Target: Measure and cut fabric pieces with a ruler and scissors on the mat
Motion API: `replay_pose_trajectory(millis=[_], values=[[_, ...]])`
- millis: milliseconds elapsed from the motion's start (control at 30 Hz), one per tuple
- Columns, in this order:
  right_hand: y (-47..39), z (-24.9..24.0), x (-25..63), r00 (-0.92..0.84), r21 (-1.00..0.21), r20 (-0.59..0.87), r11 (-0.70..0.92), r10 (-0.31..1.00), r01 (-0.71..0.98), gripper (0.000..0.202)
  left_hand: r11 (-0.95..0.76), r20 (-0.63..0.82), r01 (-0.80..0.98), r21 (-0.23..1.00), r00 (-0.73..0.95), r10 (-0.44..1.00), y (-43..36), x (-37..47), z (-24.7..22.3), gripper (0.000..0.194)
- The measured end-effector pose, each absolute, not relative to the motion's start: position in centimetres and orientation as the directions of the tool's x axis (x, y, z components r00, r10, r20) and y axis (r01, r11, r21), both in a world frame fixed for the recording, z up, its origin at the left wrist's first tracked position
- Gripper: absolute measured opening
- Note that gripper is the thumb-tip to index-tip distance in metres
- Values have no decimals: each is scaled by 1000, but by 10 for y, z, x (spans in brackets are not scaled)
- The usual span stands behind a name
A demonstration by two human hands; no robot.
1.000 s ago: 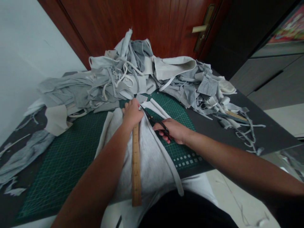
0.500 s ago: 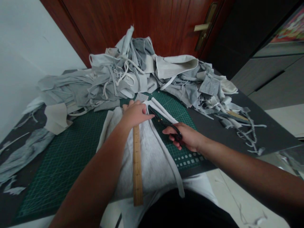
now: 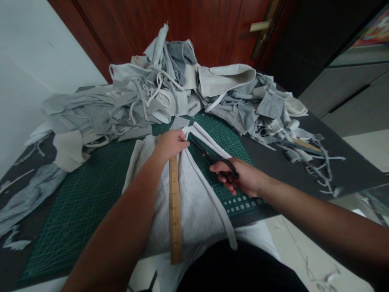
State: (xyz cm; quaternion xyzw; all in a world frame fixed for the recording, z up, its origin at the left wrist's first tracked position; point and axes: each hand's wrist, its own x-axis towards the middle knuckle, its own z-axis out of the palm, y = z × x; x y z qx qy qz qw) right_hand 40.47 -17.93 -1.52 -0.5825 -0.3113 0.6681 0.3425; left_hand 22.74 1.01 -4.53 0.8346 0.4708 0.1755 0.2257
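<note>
A pale grey, soft-looking fabric piece (image 3: 194, 207) lies over the near edge of the bench, its far end narrowing up onto the cutting mat. Along its middle lies a flat yellowish wooden ruler (image 3: 175, 211), the far end passing beneath the left hand (image 3: 170, 146). That hand has its thumb, which was stretched out to the right half a second ago, drawn back in; thumb and fingers now appear to pinch the fabric's far right edge.

The right hand (image 3: 244, 176), well apart from the left, is wrapped around the handles of black scissors (image 3: 207, 156). Compared with a second ago it has drawn back rightward, so the blade tips now sit just beside the edge; this looks like a pause between snips, with the edge being re-gripped. Whether the blades are parted is too small to tell.

A narrow white fabric strip (image 3: 209, 140) slants from the far corner toward the right hand; whether it is fully severed is unclear. Beneath is a green gridded cutting mat (image 3: 82, 198) on the dark bench (image 3: 285, 172), with heaped grey and cream scraps (image 3: 100, 111) behind.
</note>
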Motion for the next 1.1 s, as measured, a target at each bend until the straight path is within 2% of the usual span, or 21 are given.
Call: replay_pose_trajectory(millis=[433,533,767,967,1100], values=[[-166,-19,399,-112,-821,-549,-560,828,-114,32,-415,90,676,609,461,883,21,210,-42,3],[-169,-20,401,-100,-822,-552,-561,828,-102,33,-434,129,691,577,448,885,19,213,-43,7],[-164,-17,402,-69,-826,-550,-554,832,-99,31,-426,120,769,476,424,898,13,221,-41,15],[-156,-17,400,-61,-832,-545,-549,836,-87,30,-429,0,824,371,462,887,7,226,-33,15],[-153,-18,399,-64,-835,-538,-542,840,-95,30,-459,23,738,494,517,856,11,220,-35,12]])
